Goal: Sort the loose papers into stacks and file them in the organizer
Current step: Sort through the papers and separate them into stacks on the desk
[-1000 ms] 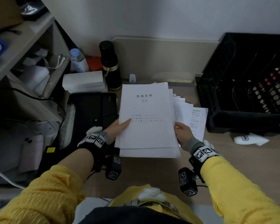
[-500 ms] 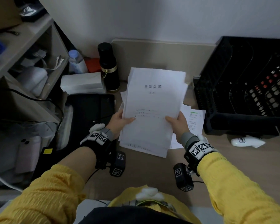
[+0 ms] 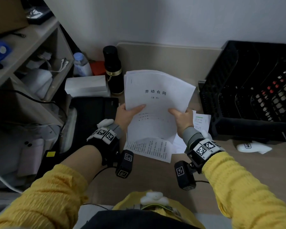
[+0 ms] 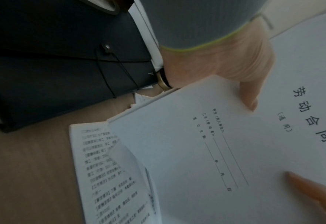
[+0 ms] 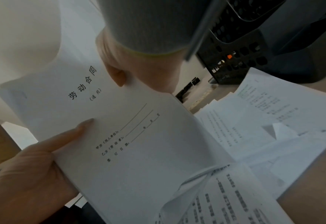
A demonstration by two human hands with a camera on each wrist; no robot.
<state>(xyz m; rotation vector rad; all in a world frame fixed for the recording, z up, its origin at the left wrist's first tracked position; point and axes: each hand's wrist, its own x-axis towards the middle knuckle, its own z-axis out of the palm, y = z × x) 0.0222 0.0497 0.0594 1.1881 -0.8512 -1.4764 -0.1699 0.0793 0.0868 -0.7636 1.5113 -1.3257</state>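
I hold a stack of white papers (image 3: 155,103) upright over the desk, its bottom edge resting on the desk. The top sheet carries a printed title (image 4: 315,115) (image 5: 81,83). My left hand (image 3: 129,113) grips the stack's left edge with the thumb on the front. My right hand (image 3: 180,116) grips the right edge the same way. A printed page (image 3: 149,149) curls out from the stack's bottom onto the desk. More loose sheets (image 3: 201,121) (image 5: 263,113) lie on the desk at right. The black mesh organizer (image 3: 248,90) stands at far right.
A black expanding folder (image 3: 92,111) (image 4: 62,75) lies left of the stack. Behind it sit a white box (image 3: 87,85), a black flask (image 3: 113,70) and a water bottle (image 3: 81,63). A shelf unit (image 3: 23,63) fills the left. A white object (image 3: 253,147) lies at right.
The stack went from lying flat on the desk to standing on its bottom edge, held by both hands. A printed page has slipped out at the bottom.
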